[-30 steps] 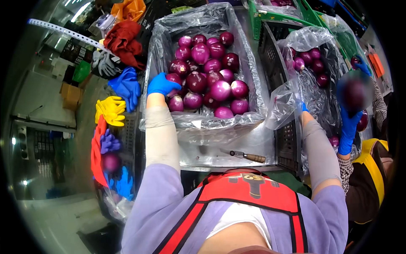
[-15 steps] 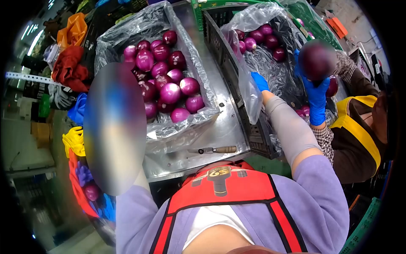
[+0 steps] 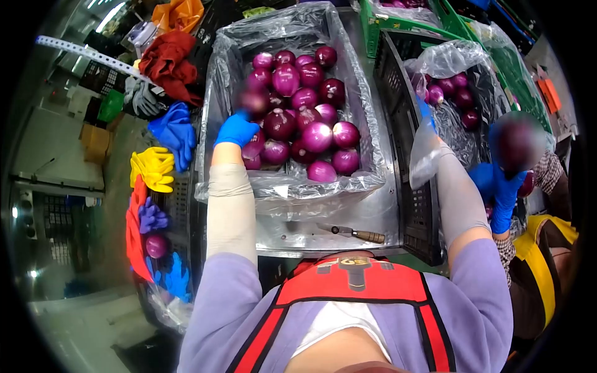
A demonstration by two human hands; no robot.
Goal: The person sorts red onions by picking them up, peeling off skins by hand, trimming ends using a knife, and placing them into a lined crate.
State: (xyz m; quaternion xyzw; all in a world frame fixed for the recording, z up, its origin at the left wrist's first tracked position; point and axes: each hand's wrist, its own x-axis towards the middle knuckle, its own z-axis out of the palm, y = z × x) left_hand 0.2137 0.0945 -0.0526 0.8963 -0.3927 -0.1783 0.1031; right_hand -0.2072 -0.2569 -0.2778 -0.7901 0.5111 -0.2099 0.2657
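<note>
My left hand (image 3: 236,130), in a blue glove, is at the left side of a crate with a clear plastic liner (image 3: 292,193), its fingers closed round a red onion (image 3: 254,101) that is blurred. Several peeled red onions (image 3: 317,137) lie heaped beside it. My right hand (image 3: 425,114), also gloved in blue, reaches into a black crate (image 3: 418,214) on the right. Most of it is covered by that crate's plastic liner (image 3: 423,163), so its fingers do not show. Red onions (image 3: 463,98) lie farther back in the black crate.
A knife with a wooden handle (image 3: 368,236) lies on the metal table (image 3: 298,233) in front of me. A co-worker's blue-gloved hands (image 3: 507,196) hold a large blurred onion (image 3: 517,146) at right. Gloves (image 3: 152,169) hang at left; green crates (image 3: 373,28) stand behind.
The view has swung left, so the crates appear farther right. My left hand, blurred out before, now shows at the onions in the lined crate. My right hand stays at the black crate.
</note>
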